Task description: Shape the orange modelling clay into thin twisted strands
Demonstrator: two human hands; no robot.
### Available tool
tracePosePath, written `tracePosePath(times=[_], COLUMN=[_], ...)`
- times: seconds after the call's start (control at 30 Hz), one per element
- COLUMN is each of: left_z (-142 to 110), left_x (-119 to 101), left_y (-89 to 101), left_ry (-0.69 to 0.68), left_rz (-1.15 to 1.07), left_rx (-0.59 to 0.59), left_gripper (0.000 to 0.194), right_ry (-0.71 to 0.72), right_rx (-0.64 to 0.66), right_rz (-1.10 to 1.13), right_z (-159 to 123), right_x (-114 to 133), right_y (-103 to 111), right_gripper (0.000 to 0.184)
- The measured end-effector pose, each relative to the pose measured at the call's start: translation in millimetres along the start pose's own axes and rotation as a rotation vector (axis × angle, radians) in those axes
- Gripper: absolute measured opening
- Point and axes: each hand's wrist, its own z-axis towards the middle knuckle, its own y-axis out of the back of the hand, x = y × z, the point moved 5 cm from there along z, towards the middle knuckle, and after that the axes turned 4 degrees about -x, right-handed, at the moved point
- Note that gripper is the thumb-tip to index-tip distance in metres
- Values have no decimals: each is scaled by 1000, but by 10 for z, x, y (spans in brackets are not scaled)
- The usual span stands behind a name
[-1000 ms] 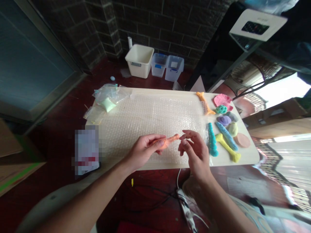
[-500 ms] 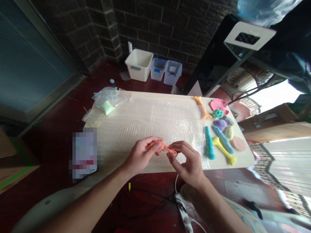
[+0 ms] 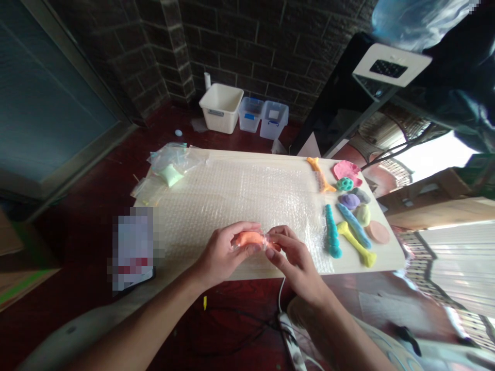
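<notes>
Between my hands, above the near edge of the table, is a piece of orange modelling clay (image 3: 249,238) that looks wrapped in clear plastic and pinched narrow near its right end. My left hand (image 3: 224,252) is closed round the thicker left part, thumb below and fingers above. My right hand (image 3: 292,252) pinches the right end between thumb and fingers. Under both hands lies a sheet of bubble wrap (image 3: 240,190). Nearest on the right are a teal beaded clay strip (image 3: 332,232) and a yellow bone-shaped clay piece (image 3: 358,245).
More clay shapes sit on the right: an orange one (image 3: 320,175), a pink one (image 3: 347,171) and a blue strip (image 3: 353,225). Plastic bags with a pale green packet (image 3: 171,175) lie at the back left. Bins (image 3: 221,111) stand on the floor; a power strip (image 3: 292,342) is below.
My left fingers have shifted, so more of the orange clay shows, smooth and curved. My right hand has moved slightly left and still pinches its end. The view has tilted slightly.
</notes>
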Motion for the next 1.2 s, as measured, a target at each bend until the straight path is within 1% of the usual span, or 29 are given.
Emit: tracePosePath(times=[0.07, 0.17, 0.23, 0.3, 0.43, 0.5, 0.57, 0.67, 0.73, 0.77, 0.83, 0.9, 0.97, 1.0, 1.03, 1.1, 1.17, 1.2], left_z=[-12, -16, -10, -1, -11, -28, -43, -69, -106, -132, -198, -271, -329, -349, -363, -370, -359, -348], left_x=[-27, -64, -61, -24, 42, 24, -6, -27, -17, -8, 4, 5, -27, -56, -90, -153, -179, -179], left_y=[-16, -30, -25, -16, -39, -74, -121, -208, -253, -268, -288, -313, -353, -381, -415, -492, -578, -619], left_ry=[-21, -58, -75, -54, 14, 23, 47, 142, 229, 269, 328, 362, 339, 308, 271, 197, 166, 159], left_rz=[29, 65, 106, 133, 89, 50, -32, -209, -295, -323, -360, -360, -317, -288, -259, -199, -160, -153], left_rx=[16, 19, 13, 15, 53, 65, 88, 205, 309, 354, 422, 462, 477, 480, 481, 474, 463, 458], left_gripper=[43, 41, 43, 44, 43, 44, 45, 45, 49, 51, 53, 53, 48, 44, 40, 36, 38, 39], right_ry=[-36, -48, -47, -31, 69, 121, 147, 152, 163, 172, 194, 222, 241, 238, 230, 205, 198, 201], right_rx=[8, 8, 8, 21, 40, 69, 109, 144, 143, 142, 155, 186, 207, 212, 207, 192, 175, 167], right_rz=[101, 287, 345, 274, 9, -18, 24, 140, 186, 169, 42, -151, -293, -319, -308, -216, -152, -173], right_z=[8, 15, 13, 5, -21, -36, -50, -70, -95, -118, -192, -307, -448, -520, -587, -697, -766, -785], right_x=[-54, -109, -108, -66, 50, 70, 56, 30, 60, 92, 183, 280, 343, 356, 360, 353, 352, 356], right_y=[-33, -102, -141, -163, -141, -133, -136, -129, -104, -89, -63, -46, -32, -25, -16, 2, 23, 36], right_gripper=[25, 22, 24, 26, 28, 30, 36, 43, 40, 39, 41, 47, 52, 54, 55, 55, 56, 57])
